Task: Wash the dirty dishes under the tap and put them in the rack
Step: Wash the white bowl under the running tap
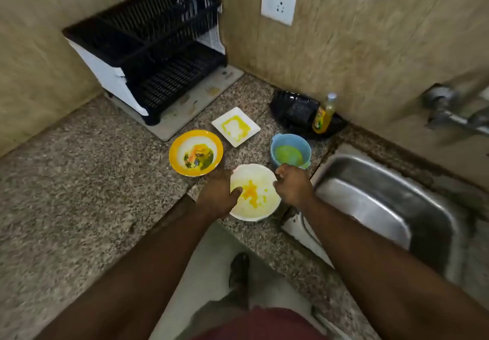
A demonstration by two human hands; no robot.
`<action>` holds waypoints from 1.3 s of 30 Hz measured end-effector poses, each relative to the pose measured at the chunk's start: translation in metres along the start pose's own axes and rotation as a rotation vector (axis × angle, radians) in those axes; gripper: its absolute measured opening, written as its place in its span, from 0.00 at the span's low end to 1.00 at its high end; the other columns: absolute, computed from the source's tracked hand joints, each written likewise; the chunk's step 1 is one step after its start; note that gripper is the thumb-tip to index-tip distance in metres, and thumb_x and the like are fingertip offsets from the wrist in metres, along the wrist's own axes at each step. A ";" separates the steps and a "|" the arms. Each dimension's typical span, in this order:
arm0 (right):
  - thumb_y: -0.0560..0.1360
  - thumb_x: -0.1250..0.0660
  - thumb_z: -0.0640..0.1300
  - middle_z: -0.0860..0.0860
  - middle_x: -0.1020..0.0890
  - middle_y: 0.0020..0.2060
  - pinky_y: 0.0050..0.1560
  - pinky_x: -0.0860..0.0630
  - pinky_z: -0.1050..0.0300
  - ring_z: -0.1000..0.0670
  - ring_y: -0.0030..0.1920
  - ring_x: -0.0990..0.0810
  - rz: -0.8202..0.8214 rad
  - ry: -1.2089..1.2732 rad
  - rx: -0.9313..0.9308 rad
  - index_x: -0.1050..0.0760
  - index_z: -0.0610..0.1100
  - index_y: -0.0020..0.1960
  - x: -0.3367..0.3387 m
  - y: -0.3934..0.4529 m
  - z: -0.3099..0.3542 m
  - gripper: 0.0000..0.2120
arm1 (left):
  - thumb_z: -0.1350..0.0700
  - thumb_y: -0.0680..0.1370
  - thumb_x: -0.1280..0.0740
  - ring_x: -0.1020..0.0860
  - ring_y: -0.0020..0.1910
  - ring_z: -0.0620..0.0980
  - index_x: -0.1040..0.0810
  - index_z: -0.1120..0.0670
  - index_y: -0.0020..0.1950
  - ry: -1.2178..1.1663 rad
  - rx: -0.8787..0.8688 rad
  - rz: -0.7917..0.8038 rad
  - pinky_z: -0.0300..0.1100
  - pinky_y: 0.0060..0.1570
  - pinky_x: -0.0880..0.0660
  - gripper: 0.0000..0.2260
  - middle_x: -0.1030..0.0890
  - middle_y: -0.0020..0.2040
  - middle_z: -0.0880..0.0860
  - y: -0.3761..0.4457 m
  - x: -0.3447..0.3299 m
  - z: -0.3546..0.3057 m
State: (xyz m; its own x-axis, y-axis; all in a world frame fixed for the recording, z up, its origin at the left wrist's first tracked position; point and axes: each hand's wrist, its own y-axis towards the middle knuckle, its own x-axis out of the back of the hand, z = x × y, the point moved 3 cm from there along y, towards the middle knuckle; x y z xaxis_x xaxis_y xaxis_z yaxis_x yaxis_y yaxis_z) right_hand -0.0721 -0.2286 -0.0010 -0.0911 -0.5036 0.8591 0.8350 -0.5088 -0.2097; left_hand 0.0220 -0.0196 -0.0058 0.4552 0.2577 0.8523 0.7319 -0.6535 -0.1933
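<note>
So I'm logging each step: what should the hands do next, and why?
Probably lift the white bowl toward the sink: the left hand and right hand grip its rim, it is stained yellow, and the rack holds no dishes.

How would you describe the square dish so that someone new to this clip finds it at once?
Start at the black two-tier dish rack in the counter's back corner. Just in front of its mat lies the small white square dish, smeared yellow in the middle. It is the only dish with corners: the yellow-rimmed bowl, blue cup and white plate are round.
</note>
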 end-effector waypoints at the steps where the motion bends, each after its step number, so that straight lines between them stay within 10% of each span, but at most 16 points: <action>1: 0.67 0.31 0.48 0.45 0.17 0.42 0.47 0.20 0.48 0.38 0.47 0.18 0.023 -0.018 -0.020 0.24 0.45 0.43 -0.004 0.003 -0.004 0.09 | 0.40 0.75 0.39 0.27 0.70 0.64 0.29 0.62 0.74 -0.015 0.036 0.026 0.53 0.68 0.32 0.34 0.24 0.69 0.63 0.004 -0.005 0.003; 7: 0.69 0.30 0.39 0.40 0.18 0.54 0.55 0.20 0.44 0.38 0.55 0.18 0.185 0.113 -0.183 0.23 0.41 0.61 -0.030 0.004 -0.014 0.20 | 0.53 0.78 0.29 0.26 0.68 0.62 0.27 0.61 0.72 -0.009 0.230 0.015 0.51 0.68 0.33 0.25 0.23 0.67 0.62 0.021 -0.008 0.005; 12: 0.67 0.32 0.36 0.38 0.18 0.51 0.51 0.19 0.38 0.36 0.51 0.17 0.200 0.168 -0.197 0.22 0.38 0.57 -0.032 0.005 -0.013 0.19 | 0.48 0.75 0.30 0.24 0.66 0.62 0.25 0.61 0.71 -0.157 0.361 0.135 0.51 0.64 0.28 0.28 0.21 0.66 0.62 0.034 -0.014 0.018; 17: 0.60 0.39 0.45 0.46 0.15 0.49 0.49 0.22 0.55 0.44 0.51 0.18 0.076 0.324 -0.209 0.18 0.44 0.56 -0.004 -0.013 -0.029 0.26 | 0.47 0.74 0.29 0.18 0.55 0.62 0.16 0.60 0.60 -0.335 0.357 0.064 0.51 0.55 0.22 0.20 0.15 0.55 0.61 0.047 -0.018 0.009; 22: 0.68 0.36 0.32 0.46 0.15 0.41 0.38 0.16 0.41 0.44 0.39 0.15 -0.077 0.541 -0.237 0.17 0.44 0.55 0.049 -0.028 -0.067 0.19 | 0.37 0.75 0.31 0.16 0.44 0.61 0.15 0.60 0.44 -0.571 0.297 0.043 0.57 0.48 0.18 0.24 0.15 0.42 0.61 0.066 -0.032 -0.037; 27: 0.71 0.37 0.30 0.48 0.15 0.38 0.29 0.17 0.42 0.44 0.35 0.14 -0.174 0.659 -0.326 0.18 0.49 0.51 0.105 -0.046 -0.117 0.19 | 0.43 0.83 0.35 0.16 0.48 0.56 0.17 0.52 0.49 -0.749 0.245 0.165 0.51 0.51 0.18 0.15 0.15 0.46 0.55 0.089 -0.045 -0.123; 31: 0.74 0.37 0.29 0.52 0.17 0.40 0.32 0.16 0.42 0.49 0.36 0.15 -0.236 0.691 -0.400 0.20 0.51 0.50 0.145 -0.056 -0.162 0.18 | 0.44 0.85 0.39 0.21 0.39 0.46 0.19 0.54 0.54 -0.788 0.194 0.234 0.34 0.31 0.25 0.16 0.19 0.41 0.48 0.106 -0.062 -0.194; 36: 0.76 0.33 0.39 0.46 0.15 0.44 0.37 0.15 0.44 0.45 0.41 0.15 -0.348 0.650 -0.485 0.18 0.47 0.57 0.189 -0.061 -0.218 0.11 | 0.42 0.84 0.38 0.18 0.39 0.53 0.19 0.56 0.55 -0.858 0.186 0.236 0.39 0.30 0.22 0.18 0.17 0.43 0.53 0.121 -0.087 -0.264; 39: 0.70 0.32 0.53 0.45 0.13 0.44 0.50 0.17 0.39 0.42 0.46 0.14 -0.523 0.581 -0.496 0.17 0.50 0.45 0.211 -0.058 -0.256 0.10 | 0.42 0.84 0.38 0.20 0.34 0.53 0.20 0.55 0.56 -0.902 0.191 0.229 0.37 0.21 0.27 0.17 0.17 0.42 0.54 0.125 -0.098 -0.297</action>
State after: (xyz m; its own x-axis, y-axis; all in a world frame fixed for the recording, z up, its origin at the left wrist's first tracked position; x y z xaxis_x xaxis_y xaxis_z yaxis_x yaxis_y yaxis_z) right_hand -0.2782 -0.4841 0.0732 -0.7608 -0.3280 0.5600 0.2949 -0.9434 -0.1519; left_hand -0.0821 -0.3383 0.0308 0.7595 0.6423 0.1028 0.6104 -0.6492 -0.4537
